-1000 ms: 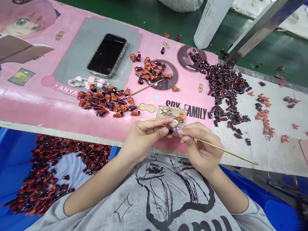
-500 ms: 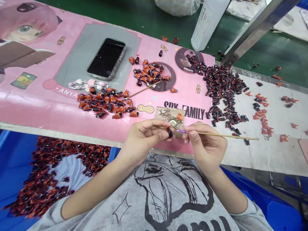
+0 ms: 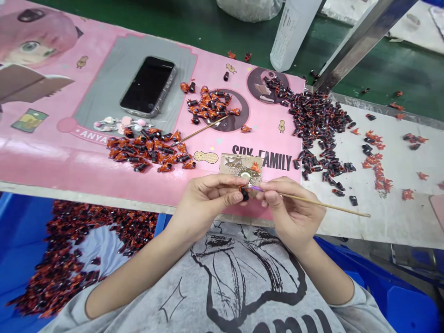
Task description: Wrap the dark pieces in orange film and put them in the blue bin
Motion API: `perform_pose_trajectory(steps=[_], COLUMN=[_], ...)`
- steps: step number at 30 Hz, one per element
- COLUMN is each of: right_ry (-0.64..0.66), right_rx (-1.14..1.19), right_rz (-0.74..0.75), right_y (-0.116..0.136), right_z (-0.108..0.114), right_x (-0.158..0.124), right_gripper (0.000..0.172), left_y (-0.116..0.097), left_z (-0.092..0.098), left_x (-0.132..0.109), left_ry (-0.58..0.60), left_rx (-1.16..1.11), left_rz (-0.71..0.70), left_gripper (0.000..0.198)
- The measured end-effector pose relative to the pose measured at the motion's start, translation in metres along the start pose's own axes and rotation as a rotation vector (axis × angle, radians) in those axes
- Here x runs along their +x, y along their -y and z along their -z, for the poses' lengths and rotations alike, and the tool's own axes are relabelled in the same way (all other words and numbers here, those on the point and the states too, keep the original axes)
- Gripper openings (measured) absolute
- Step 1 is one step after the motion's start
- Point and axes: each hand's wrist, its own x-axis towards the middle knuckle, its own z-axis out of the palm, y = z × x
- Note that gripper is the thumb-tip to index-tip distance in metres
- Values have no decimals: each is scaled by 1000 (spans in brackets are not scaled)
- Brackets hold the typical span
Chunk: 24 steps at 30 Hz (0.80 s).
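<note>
Between thumb and fingers, my left hand (image 3: 211, 199) pinches a small black-and-orange plastic piece (image 3: 244, 192). My right hand (image 3: 293, 208) grips a thin paintbrush (image 3: 322, 203) with a purple section near its tip and a long wooden handle. The brush tip is close to the piece; whether it touches is too small to tell. Just beyond my fingers lies a stained card (image 3: 239, 164) bearing a pale round spot and an orange bit. To the left is a pile of orange-and-black pieces (image 3: 149, 150), with a second brush (image 3: 199, 131) lying between it and another cluster (image 3: 211, 106).
A phone (image 3: 148, 85) and a bead string (image 3: 121, 124) lie on the pink mat. Many black pieces (image 3: 317, 120) are heaped right, near a metal post (image 3: 360, 46) and white bottle (image 3: 294, 34). A blue bin (image 3: 21, 231) full of pieces stands below left.
The right hand has tilted the brush slightly, its handle end now lower, with the tip nearer the piece. The whole view has shifted a little; the left hand keeps its pinch.
</note>
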Motion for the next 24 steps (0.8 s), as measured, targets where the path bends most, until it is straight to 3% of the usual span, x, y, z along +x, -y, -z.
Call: perform_pose_trajectory(steps=[7,11,13,15,20,22,24], right_ry=[-72,-177,-298,-467,-694,-695,-653], right_rx=[-19,-128,-343,-692,-993,-1058,-1090], right_rz=[73,70,13,-94,-309,-418,-508], right_y=[2,-11,-21,-29,-32,-34,-36], right_z=[5,33,66,113,245,279,296], right_x=[-2,-11,-17,-22,-31,-32,-30], right_gripper=[10,30,44,54,30,24,23], left_y=[-4,-4,-5,-8,-13,-9,-3], left_z=[-5,2,6,5,-3,2,11], left_x=[-7,-7,-2,1,3,5,10], left_ry=[-24,-19,15,52,61,35,134], left_rx=[67,173,246,320,432,465,497], left_rz=[-8,37,55,62,92,117,126], left_gripper=[27,15,12,17,21,20,24])
